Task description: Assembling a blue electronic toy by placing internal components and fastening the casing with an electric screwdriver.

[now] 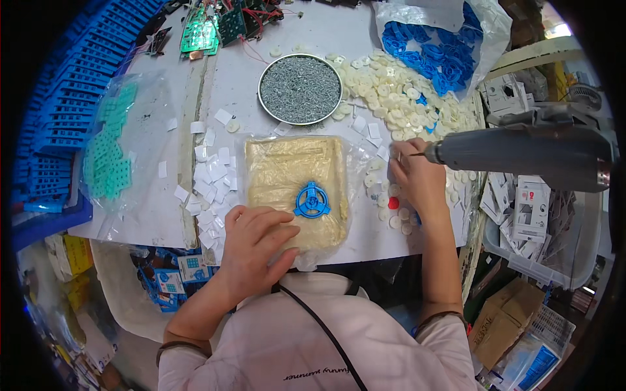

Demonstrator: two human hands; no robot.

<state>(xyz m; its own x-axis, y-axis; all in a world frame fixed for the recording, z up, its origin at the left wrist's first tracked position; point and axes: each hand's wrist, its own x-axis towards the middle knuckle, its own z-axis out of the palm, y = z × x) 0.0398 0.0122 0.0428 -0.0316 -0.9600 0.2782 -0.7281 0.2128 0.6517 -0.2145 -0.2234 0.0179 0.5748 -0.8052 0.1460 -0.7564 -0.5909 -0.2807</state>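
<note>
A blue plastic three-spoked ring [312, 200] lies on a yellowish pad [287, 166] wrapped in clear plastic. My left hand [257, 244] rests on the pad's lower left, fingers spread beside the ring and holding nothing. To the right, my right hand [418, 177] reaches to the edge of a heap of cream plastic discs [391, 85]. Its fingers are bent together, and what is between them is hidden. A grey power screwdriver [521, 153] extends in from the right, its bit pointing left just over the right hand's fingers.
A round dish of small screws [300, 88] stands behind the pad. White paper squares [212, 179] lie to the left, near a bag of green parts [111, 153] and stacked blue parts [85, 72]. A bag of blue parts [433, 49] and circuit boards [200, 29] sit farther back.
</note>
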